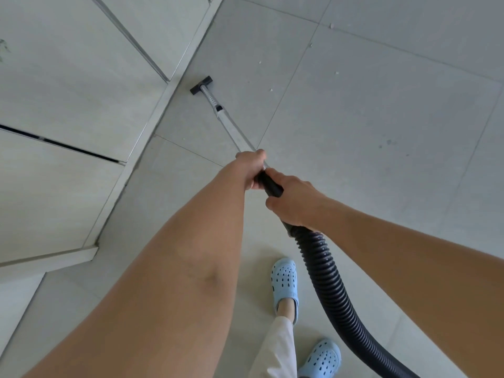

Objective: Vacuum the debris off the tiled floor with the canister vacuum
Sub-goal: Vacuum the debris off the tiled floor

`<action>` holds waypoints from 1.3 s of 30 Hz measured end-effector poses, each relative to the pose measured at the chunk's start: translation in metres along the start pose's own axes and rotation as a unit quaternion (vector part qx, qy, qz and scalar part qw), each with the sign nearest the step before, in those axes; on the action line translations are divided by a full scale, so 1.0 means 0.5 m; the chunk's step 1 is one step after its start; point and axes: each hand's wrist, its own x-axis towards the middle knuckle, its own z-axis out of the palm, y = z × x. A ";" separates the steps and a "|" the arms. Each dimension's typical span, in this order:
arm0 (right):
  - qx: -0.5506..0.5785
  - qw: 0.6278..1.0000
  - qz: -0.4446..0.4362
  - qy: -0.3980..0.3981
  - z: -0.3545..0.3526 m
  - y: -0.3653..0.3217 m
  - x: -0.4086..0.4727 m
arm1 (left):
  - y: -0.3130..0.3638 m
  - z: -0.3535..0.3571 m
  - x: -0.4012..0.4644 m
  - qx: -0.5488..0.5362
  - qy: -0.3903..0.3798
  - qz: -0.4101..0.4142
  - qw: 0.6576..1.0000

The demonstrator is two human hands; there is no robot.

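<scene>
The vacuum's metal wand (231, 126) runs away from me to a small black floor nozzle (201, 85) lying on the grey tiled floor (368, 110) close to the wall base. My left hand (249, 166) grips the wand where it meets the black handle (270, 183). Just behind it, my right hand (293, 201) grips the handle's rear end. The black ribbed hose (327, 282) curves down from there and leaves the view at the bottom right. Small white bits of debris (271, 90) lie scattered to the right of the nozzle. The canister is out of view.
A pale panelled wall (81, 105) with a skirting strip (163, 105) runs along the left, with a corner at the lower left. My feet in light blue clogs (285, 282) stand below the hands. Open tiles stretch to the right.
</scene>
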 end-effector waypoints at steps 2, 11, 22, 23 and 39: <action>0.025 0.999 0.006 -0.021 -0.002 -0.009 0.002 | 0.002 -0.008 -0.003 0.009 0.005 -0.003 1.000; 0.024 0.998 0.009 -0.059 0.067 -0.017 -0.085 | -0.086 -0.036 -0.079 0.026 0.022 -0.034 0.999; 0.027 0.995 0.013 -0.099 0.108 0.007 -0.197 | -0.185 -0.029 -0.190 -0.003 0.003 -0.043 0.999; 0.028 0.994 0.016 -0.101 0.111 0.012 -0.208 | -0.195 -0.025 -0.198 -0.006 0.002 -0.043 0.999; 0.043 0.995 0.048 -0.075 0.139 0.109 -0.336 | -0.284 0.073 -0.304 -0.045 -0.023 -0.040 0.998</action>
